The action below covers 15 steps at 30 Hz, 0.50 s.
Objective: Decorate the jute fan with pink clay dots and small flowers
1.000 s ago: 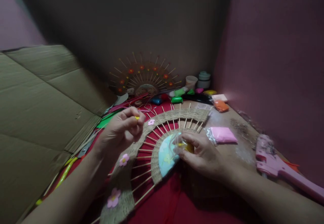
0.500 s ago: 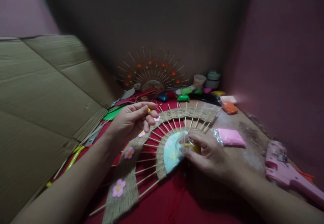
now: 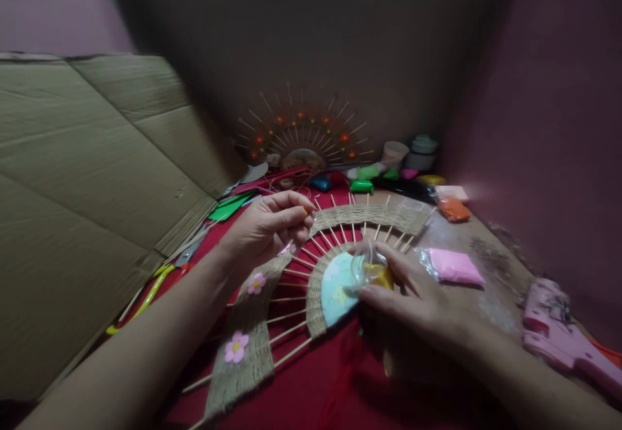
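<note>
Lying at the centre: a woven jute-and-skewer half-circle fan frame (image 3: pixel 311 268). Leaning to its left, a flattened brown cardboard box (image 3: pixel 82 184). Standing behind it, a second skewer fan with red flowers (image 3: pixel 304 138). Resting right of it, a pink clay packet (image 3: pixel 454 267); farther right, a pink glue gun (image 3: pixel 558 333). Hovering over its left arc, the left hand (image 3: pixel 265 226); pressing at its inner edge, the right hand (image 3: pixel 413 291).

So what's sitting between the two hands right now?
In the head view, between the left hand and the right hand lie the fan's wooden sticks and its light blue centre.
</note>
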### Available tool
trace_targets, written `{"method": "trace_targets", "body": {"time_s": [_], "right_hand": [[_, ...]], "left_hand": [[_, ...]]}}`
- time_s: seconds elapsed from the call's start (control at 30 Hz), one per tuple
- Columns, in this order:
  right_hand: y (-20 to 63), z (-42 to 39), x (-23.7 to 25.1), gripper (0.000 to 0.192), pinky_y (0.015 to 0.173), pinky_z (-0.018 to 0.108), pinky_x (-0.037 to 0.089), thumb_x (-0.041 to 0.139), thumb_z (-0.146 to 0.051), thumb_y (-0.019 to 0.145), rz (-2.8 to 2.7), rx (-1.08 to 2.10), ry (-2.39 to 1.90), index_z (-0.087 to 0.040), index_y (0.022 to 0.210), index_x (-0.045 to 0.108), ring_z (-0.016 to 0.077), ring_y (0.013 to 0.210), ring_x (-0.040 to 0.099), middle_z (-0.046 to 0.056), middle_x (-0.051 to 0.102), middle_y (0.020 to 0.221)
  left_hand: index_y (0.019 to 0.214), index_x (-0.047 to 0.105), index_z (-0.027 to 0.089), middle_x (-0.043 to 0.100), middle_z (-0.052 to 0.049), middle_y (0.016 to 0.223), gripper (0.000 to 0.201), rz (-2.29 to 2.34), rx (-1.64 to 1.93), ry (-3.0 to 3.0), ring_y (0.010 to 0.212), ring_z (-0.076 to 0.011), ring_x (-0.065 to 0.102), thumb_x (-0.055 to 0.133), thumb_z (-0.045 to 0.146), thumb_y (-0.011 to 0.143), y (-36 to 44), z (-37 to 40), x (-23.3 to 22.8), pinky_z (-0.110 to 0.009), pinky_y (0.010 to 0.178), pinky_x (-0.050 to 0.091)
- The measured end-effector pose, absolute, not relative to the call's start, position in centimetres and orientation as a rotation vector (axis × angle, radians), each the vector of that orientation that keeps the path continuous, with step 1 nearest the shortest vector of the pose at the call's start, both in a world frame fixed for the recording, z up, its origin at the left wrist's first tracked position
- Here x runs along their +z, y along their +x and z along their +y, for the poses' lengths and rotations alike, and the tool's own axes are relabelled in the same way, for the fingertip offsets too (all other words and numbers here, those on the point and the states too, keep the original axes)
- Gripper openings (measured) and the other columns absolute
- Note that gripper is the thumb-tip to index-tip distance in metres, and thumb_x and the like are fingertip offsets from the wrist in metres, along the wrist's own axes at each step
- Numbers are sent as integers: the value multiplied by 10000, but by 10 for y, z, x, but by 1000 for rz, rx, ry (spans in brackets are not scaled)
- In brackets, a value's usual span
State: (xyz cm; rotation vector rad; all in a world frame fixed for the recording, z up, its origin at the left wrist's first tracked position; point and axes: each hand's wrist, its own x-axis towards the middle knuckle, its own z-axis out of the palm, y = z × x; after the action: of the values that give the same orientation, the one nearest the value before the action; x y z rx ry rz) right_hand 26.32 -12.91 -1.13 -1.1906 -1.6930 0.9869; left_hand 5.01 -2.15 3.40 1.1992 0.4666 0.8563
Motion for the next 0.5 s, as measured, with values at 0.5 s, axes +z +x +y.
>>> {"method": "trace_targets", "body": {"time_s": [0.5], "right_hand": [[263,-126,-5,592,623,252,428,260,-546,937,-1467,1035,-1126,-193,696,670,137,611,561,9,592,593]], "left_hand": [[777,668,113,659,-30,626,73,498,716,1160,429,-91,594,681,183,762,54,-28,26,-156,368,494]]}}
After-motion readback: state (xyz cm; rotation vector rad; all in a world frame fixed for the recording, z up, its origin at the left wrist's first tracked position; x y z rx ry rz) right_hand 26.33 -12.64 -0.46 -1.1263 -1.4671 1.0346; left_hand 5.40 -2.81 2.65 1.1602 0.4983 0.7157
